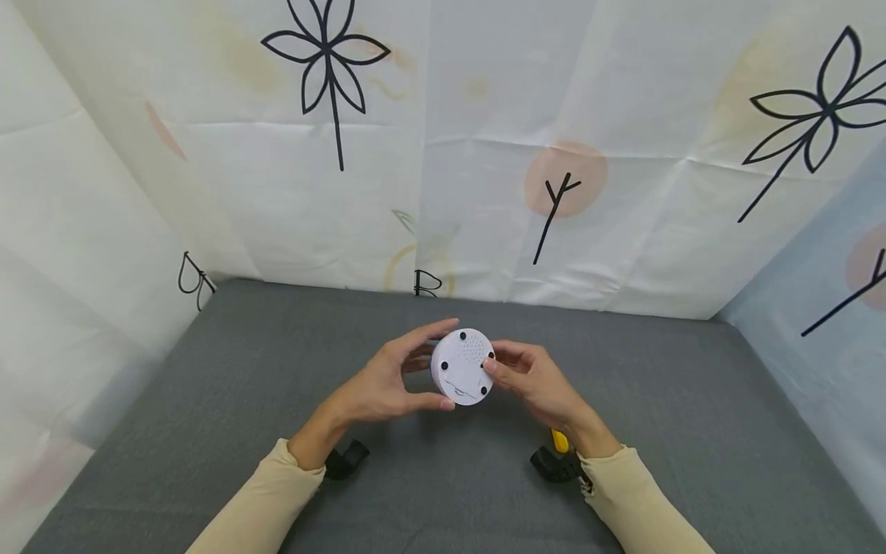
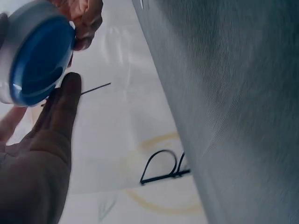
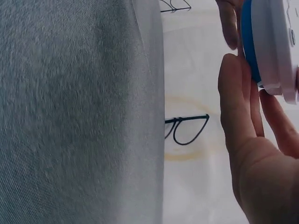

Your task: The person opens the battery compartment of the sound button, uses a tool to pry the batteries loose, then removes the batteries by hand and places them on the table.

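Observation:
Between both hands, a small round white device [image 1: 460, 378] is held up over the grey table. Its underside faces the head camera, showing several black rubber feet, a patch of tiny holes and some thin dark lines. The opposite face is blue [image 2: 44, 60], as the left wrist view shows. My left hand [image 1: 384, 385] grips the rim, thumb at the lower edge and fingers at the upper edge and behind. My right hand [image 1: 540, 385] pinches the right side, its thumb on the underside. In the right wrist view the right fingers lie along the blue edge [image 3: 252, 42].
A grey cloth-covered table [image 1: 429, 492] spreads beneath the hands. White fabric walls [image 1: 471, 100] with plant drawings enclose its back and sides. Black wrist-camera straps [image 1: 346, 460] sit at both wrists, and a yellow piece [image 1: 560, 441] shows beside the right one.

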The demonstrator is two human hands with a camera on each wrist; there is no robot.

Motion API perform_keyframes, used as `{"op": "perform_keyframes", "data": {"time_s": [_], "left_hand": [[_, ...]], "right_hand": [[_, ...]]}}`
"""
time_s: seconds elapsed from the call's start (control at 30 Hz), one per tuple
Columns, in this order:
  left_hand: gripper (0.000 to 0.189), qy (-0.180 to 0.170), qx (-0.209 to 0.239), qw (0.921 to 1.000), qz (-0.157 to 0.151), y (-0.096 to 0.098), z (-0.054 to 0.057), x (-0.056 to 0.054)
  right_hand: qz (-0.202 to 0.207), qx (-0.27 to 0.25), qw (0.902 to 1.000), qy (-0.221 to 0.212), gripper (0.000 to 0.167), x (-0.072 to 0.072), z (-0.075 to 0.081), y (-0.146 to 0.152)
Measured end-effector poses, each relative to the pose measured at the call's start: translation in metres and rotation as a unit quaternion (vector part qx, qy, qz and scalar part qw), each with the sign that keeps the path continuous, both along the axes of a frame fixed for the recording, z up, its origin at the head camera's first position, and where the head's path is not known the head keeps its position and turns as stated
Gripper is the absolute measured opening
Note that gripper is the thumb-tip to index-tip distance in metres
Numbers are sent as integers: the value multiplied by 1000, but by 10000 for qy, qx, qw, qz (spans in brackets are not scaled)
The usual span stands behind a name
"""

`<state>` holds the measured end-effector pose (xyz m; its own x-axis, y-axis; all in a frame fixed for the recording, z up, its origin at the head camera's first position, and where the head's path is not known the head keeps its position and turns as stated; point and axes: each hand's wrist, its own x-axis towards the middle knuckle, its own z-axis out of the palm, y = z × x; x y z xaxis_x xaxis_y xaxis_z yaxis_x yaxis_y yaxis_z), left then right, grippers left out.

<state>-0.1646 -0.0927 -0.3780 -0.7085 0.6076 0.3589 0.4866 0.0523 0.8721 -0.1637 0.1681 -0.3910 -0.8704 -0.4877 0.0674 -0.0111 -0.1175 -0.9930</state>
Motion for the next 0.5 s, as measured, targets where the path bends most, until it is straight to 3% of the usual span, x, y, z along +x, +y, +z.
{"op": "perform_keyframes", "data": {"time_s": [0.1, 0.2, 0.37, 0.5], "left_hand": [[91, 501, -447, 9975, 222, -2, 0, -1], [88, 645, -691, 9945, 450, -4, -1, -4], [83, 358, -1149, 9903, 689, -7, -7, -8], [82, 36, -1409, 9878, 665, -8, -13, -11]], "right_hand": [[-134, 375, 9990, 197, 43, 0, -1, 0], [-58, 932, 9939, 580, 53, -1, -2, 1], [250, 1559, 9800, 1214, 77, -2, -7, 2], [95, 1904, 9699, 1515, 83, 0, -9, 0]]}}
